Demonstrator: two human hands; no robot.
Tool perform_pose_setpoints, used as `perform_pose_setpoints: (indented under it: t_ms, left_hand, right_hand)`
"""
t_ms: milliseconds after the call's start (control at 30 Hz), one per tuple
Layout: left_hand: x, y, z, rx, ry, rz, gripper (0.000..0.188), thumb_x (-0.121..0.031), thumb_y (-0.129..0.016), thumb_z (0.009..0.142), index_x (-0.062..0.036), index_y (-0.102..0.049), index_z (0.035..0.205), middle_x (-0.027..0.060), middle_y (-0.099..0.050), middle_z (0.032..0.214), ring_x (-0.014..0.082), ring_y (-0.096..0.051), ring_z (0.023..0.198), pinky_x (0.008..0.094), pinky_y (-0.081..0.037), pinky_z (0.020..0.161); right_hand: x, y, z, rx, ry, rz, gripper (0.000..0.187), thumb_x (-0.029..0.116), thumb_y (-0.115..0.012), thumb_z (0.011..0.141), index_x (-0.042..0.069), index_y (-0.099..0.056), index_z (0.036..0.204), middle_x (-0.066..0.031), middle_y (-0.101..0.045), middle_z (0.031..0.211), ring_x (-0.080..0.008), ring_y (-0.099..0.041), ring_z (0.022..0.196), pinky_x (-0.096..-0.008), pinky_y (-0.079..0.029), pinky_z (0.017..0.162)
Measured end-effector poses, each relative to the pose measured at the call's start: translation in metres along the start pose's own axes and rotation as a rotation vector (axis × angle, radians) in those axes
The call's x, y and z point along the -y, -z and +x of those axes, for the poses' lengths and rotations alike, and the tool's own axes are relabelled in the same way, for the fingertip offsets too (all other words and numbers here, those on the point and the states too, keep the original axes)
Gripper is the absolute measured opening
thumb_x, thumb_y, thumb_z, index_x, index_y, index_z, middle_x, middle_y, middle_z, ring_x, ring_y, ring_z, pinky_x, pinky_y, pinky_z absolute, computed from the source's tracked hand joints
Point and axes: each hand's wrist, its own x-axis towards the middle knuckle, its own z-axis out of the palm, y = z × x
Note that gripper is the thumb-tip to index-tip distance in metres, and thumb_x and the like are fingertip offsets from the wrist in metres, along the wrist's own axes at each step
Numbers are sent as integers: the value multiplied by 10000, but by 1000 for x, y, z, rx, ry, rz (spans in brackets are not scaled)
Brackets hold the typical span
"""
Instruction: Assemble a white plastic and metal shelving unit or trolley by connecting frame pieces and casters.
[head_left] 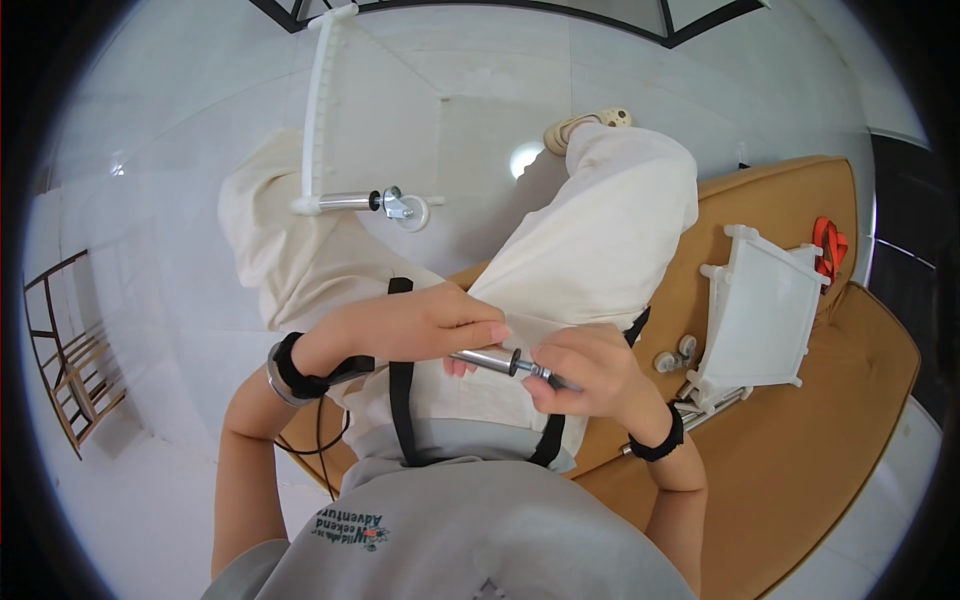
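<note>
Over my lap, my left hand [430, 322] is closed round a short shiny metal tube [487, 358] with a black collar at its right end. A threaded metal stem sticks out of that collar. My right hand [588, 368] pinches the stem's far end, where a metal caster [562, 382] is mostly hidden by the fingers. Against my left leg stands a white plastic shelf panel [316, 110], seen edge-on. A similar metal tube [345, 202] joins its lower corner, ending in a caster with a white wheel [408, 212].
On the brown sofa [800, 450] to my right lie white plastic shelf panels [757, 310], loose casters [675, 355], several metal tubes [715, 408] and an orange-red strap [828, 250]. A brown metal rack [75, 370] stands far left. A dark cable [320, 440] hangs near my left elbow.
</note>
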Motion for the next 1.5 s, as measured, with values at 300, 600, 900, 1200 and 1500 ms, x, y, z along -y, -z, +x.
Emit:
perform_pose_setpoints:
  t_ms: [300, 600, 900, 1200, 1500]
  left_hand:
    - [3, -5, -1, 164, -9, -31, 306, -298, -448, 974, -32, -598, 985, 16, -540, 645, 97, -472, 550, 257, -370, 510]
    - [-4, -8, -2, 118, -111, -21, 267, -246, -592, 917, 11, -597, 990, 35, -455, 642, 105, -381, 586, 265, -335, 535]
    - [9, -22, -6, -10, -291, 78, 255, -216, -626, 885, 3, -588, 1010, 90, -497, 697, 196, -415, 579, 313, -364, 550]
    - [9, -27, -8, -234, -450, 429, 289, -260, -622, 871, -25, -595, 1038, 103, -575, 784, 282, -559, 641, 367, -461, 582]
    - [15, -27, -1, -464, -525, 858, 329, -301, -636, 850, -39, -584, 1041, 74, -519, 709, 226, -551, 609, 333, -448, 539]
  right_hand:
    - [2, -3, -5, 0, 50, -4, 262, 164, -760, 648, 35, -584, 793, -36, -512, 627, -181, -479, 455, -280, -395, 396]
    - [7, -2, -5, -25, 139, -58, 240, 126, -736, 655, 21, -579, 803, -37, -514, 650, -171, -477, 457, -269, -391, 395]
    - [13, -3, -6, -13, 138, -86, 216, 100, -706, 624, 13, -572, 770, -51, -520, 659, -176, -484, 454, -266, -403, 399]
    - [16, -13, -10, -131, -65, -6, 157, 36, -683, 635, 19, -573, 745, -57, -520, 596, -207, -497, 443, -274, -410, 403]
    - [15, -18, -9, -152, -933, 543, 153, 81, -628, 835, 11, -525, 746, -38, -492, 523, -66, -438, 485, -238, -339, 460]
